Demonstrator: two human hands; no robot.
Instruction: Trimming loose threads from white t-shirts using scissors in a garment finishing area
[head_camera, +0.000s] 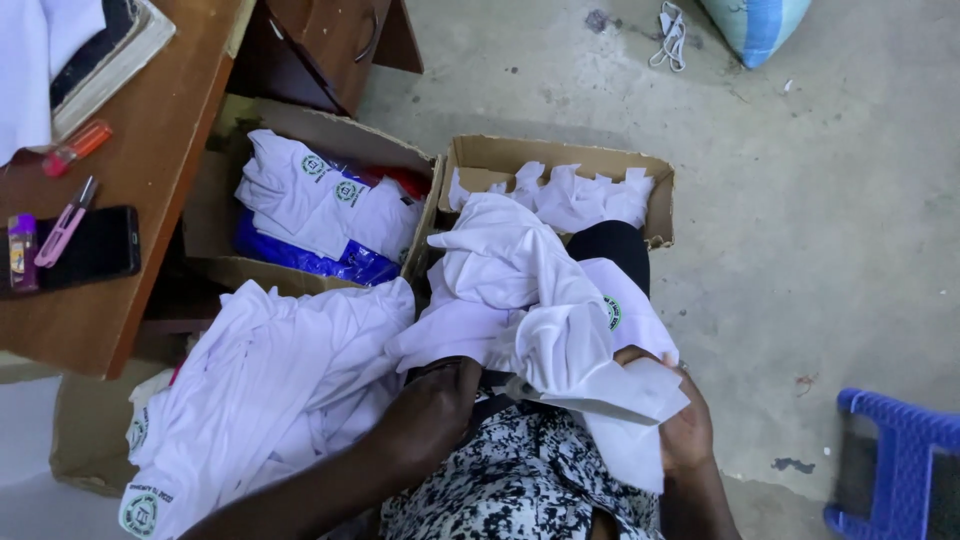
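A crumpled white shirt (520, 290) with a small green round badge lies across my lap. My left hand (432, 400) grips its lower edge, fingers curled into the cloth. My right hand (685, 425) holds the shirt's folded white part at its right end. To the left, a heap of white shirts (270, 390) spills from a low cardboard box. My patterned black-and-white garment (520, 480) shows beneath both hands.
Two open cardboard boxes stand ahead: the left box (225, 200) holds folded white shirts and blue plastic, the right box (560, 160) white cloth pieces. A wooden table (150, 170) at left carries a phone, pink snips and a lighter. A blue plastic stool (895, 460) stands at right.
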